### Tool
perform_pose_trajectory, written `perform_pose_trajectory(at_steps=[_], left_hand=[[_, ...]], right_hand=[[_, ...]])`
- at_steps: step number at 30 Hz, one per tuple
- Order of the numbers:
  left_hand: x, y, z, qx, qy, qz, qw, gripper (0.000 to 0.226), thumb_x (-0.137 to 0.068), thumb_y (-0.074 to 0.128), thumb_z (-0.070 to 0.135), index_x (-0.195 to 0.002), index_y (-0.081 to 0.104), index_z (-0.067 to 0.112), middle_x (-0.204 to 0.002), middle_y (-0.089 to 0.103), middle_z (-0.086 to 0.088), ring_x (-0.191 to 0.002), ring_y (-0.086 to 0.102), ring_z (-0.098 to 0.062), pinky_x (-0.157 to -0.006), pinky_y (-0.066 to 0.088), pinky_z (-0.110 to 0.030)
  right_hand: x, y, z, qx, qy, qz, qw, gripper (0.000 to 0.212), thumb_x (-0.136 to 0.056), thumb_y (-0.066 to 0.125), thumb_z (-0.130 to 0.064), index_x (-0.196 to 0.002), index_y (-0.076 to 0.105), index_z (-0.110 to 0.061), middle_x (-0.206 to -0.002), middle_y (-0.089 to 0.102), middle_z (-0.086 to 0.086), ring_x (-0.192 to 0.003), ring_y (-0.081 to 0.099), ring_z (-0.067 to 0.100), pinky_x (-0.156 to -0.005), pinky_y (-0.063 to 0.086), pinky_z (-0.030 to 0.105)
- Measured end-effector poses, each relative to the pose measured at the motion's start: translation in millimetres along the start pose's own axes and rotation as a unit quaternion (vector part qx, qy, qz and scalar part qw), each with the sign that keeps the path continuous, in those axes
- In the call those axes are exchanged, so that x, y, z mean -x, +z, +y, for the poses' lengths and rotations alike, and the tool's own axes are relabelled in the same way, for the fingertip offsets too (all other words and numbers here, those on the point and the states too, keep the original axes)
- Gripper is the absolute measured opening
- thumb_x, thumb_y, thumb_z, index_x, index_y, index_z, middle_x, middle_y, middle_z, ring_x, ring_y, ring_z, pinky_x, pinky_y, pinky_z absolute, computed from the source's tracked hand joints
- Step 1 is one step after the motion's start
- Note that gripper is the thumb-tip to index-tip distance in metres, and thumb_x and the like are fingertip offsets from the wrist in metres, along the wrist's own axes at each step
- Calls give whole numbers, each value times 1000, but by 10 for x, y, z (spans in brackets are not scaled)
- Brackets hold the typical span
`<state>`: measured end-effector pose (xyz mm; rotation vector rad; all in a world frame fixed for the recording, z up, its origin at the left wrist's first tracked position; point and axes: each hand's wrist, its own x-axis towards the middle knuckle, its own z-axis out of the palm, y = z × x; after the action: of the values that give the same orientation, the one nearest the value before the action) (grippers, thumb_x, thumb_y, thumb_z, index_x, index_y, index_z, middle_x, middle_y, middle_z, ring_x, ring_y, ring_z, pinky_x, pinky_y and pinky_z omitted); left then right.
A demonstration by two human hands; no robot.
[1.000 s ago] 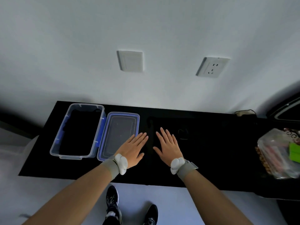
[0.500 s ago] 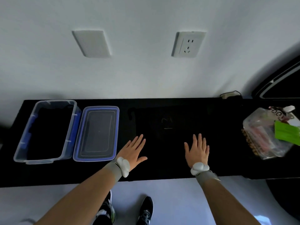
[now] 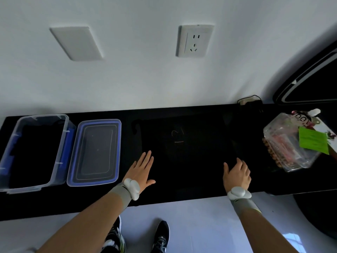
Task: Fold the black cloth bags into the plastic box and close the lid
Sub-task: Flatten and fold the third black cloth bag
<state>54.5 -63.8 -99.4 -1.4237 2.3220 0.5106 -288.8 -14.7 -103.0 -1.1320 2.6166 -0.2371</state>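
A black cloth bag (image 3: 182, 143) lies spread flat on the black table, hard to tell from the surface; a faint pale mark shows on it. My left hand (image 3: 141, 169) rests flat on the bag's left near edge with fingers straight. My right hand (image 3: 237, 173) lies at the bag's right near corner, its fingers bent down at the cloth edge. The clear plastic box (image 3: 60, 161) with blue clips stands at the far left, with dark cloth inside. Its blue-rimmed lid (image 3: 94, 152) lies flat beside it on the right.
A clear plastic packet (image 3: 290, 145) with a green note lies at the table's right end. A dark monitor edge (image 3: 310, 84) rises at the far right. The white wall with a socket (image 3: 195, 41) backs the table. My shoes (image 3: 160, 236) show below the table's front edge.
My hands have spread apart from the middle of the bag to its left and right near corners. My right fingers now bend at the cloth edge. The view has shifted right.
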Motion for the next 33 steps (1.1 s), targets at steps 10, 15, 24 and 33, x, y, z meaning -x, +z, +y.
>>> perform_pose_trajectory(at_steps=[10,15,24,33], left_hand=[[0,23,0,29,6,9,1000,93,-94,50,54,-156,-5,13,-161,-25,-4,-150,-18,-23,-122,10,-42],[4,32,-23,44,13,20,999,93,-94,52,53,-156,-6,13,-161,-25,-4,-150,-17,-23,-122,9,-42],[65,56,-169,94,58,87,990,88,-90,60,49,-157,11,18,-164,-12,2,-152,-6,-17,-107,42,-28],[131,94,-143,118,48,122,984,87,-87,65,47,-155,22,14,-165,-1,-3,-152,2,-20,-103,46,-29]], right_hand=[[-133,-276,-7,-24,76,-73,994,53,-96,56,-34,-142,50,-7,-132,59,21,-121,52,42,-99,42,47],[-4,-561,-302,-161,23,-123,979,43,-96,54,-20,-138,56,-14,-103,68,17,-84,61,31,-70,49,34],[503,-688,-1062,-241,-127,-245,930,62,-95,56,-15,-152,38,-30,-102,72,9,-75,69,15,-64,57,24],[1055,-284,-1625,-193,-242,-319,896,62,-99,47,-22,-156,26,-36,-87,70,4,-69,67,19,-70,60,35]])
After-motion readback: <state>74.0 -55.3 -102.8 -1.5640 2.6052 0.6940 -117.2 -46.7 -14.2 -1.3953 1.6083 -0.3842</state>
